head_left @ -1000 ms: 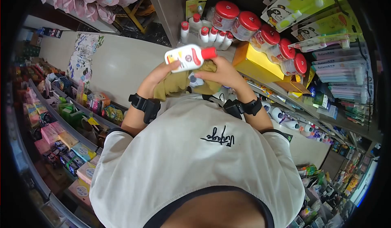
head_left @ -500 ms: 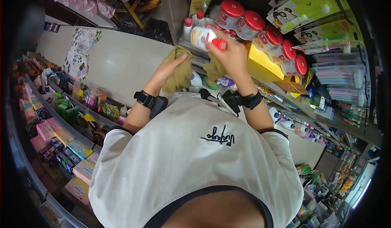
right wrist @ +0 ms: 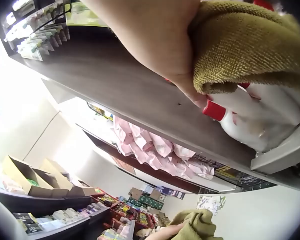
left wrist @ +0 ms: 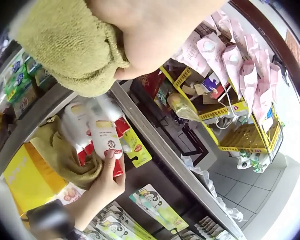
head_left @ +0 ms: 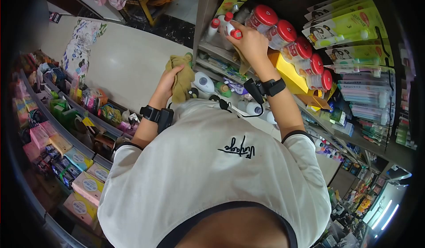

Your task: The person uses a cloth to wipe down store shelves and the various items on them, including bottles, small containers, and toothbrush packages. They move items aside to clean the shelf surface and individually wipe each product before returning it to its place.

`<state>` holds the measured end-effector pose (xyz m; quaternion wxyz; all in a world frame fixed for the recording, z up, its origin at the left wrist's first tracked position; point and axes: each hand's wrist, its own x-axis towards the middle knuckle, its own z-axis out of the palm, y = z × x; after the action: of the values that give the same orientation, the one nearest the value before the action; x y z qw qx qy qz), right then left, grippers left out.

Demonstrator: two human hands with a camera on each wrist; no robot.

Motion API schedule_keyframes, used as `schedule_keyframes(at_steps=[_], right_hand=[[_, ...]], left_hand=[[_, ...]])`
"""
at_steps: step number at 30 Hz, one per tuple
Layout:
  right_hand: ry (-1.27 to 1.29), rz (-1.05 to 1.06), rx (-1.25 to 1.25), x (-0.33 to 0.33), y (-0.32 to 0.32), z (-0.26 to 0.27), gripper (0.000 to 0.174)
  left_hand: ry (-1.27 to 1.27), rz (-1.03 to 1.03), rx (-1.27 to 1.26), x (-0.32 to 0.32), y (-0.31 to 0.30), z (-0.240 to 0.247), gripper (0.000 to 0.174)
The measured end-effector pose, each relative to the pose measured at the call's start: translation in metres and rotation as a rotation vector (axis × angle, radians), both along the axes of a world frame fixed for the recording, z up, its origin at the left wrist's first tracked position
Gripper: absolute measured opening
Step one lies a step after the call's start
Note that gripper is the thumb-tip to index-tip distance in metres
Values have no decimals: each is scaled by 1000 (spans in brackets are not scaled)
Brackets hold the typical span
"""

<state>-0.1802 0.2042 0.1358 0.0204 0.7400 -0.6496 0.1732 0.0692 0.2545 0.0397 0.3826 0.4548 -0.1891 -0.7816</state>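
Note:
My right hand point(head_left: 251, 44) reaches into the shelf at upper centre, gripping a white bottle point(left wrist: 104, 132) with a red cap. Its thumb lies along the bottle near the cap in the left wrist view. An olive cloth point(left wrist: 65, 150) hangs from the same hand, partly around the bottles. More red-capped white bottles point(head_left: 213, 29) stand right beside the held one. Lower and to the left, my left hand point(head_left: 170, 79) holds a bunched olive cloth point(head_left: 182, 82), away from the shelf, thumb over the fabric.
Red-lidded jars point(head_left: 283, 32) line the shelf to the right, above a yellow box point(head_left: 290, 73). Carded toothbrushes point(head_left: 343, 31) hang farther right. Lower shelves hold large white bottles point(head_left: 204, 83). At left, a stocked shelf point(head_left: 66, 128) runs along the pale floor point(head_left: 128, 57).
My right hand has carried the bottle away from my body onto the shelf, among the other bottles. The left hand has separated from it, keeping its cloth and drifting left.

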Motion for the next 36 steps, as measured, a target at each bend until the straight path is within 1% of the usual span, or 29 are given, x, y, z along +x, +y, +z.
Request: schedule_keyframes(at_steps=[1, 2, 4, 7, 11, 14, 16, 19, 23, 25, 26, 28, 29, 31, 33, 35, 36], right_hand=[[-15, -37, 54, 0, -1, -2, 38], [-12, -36, 56, -1, -4, -4, 38], [36, -87, 148, -1, -9, -7, 35], [90, -98, 200, 8, -12, -4, 33], [135, -94, 232, 11, -21, -18, 32], [191, -88, 174, 12, -26, -29, 36], [248, -93, 221, 16, -28, -23, 35], [281, -51, 237, 19, -30, -24, 34], [312, -49, 245, 20, -35, -20, 33], [319, -140, 260, 20, -39, -15, 33], [321, -132, 262, 19, -41, -10, 33], [247, -123, 286, 24, -42, 12, 25], [246, -121, 290, 26, -44, 14, 25], [257, -87, 240, 30, -51, 15, 34], [285, -74, 292, 36, -63, 0, 32], [360, -54, 391, 42, -70, -8, 20], [358, -53, 391, 43, -71, -9, 20]], left_hand=[[-1, 11, 15, 2, 1, -2, 30], [2, 12, 17, 3, 1, -4, 30], [-1, 7, 34, 5, 1, -5, 30], [-4, 15, 16, 5, -1, 0, 31], [13, 6, -4, 5, -3, 0, 31], [-3, -40, 12, 4, -4, -3, 32], [-9, -41, 22, 2, -4, -4, 33], [-2, -56, 38, 1, -4, -3, 34], [26, -53, 39, 0, -4, -4, 34], [29, -38, 30, 0, -3, -3, 34], [30, -30, 33, 1, -3, -5, 34], [60, -31, 57, 4, 0, -9, 34], [59, -30, 60, 6, 1, -10, 34], [105, -12, 71, 6, 2, -12, 33], [106, -4, 73, 7, 3, -18, 33], [105, 5, 74, 9, 4, -22, 33], [117, 12, 81, 8, 5, -19, 32]])
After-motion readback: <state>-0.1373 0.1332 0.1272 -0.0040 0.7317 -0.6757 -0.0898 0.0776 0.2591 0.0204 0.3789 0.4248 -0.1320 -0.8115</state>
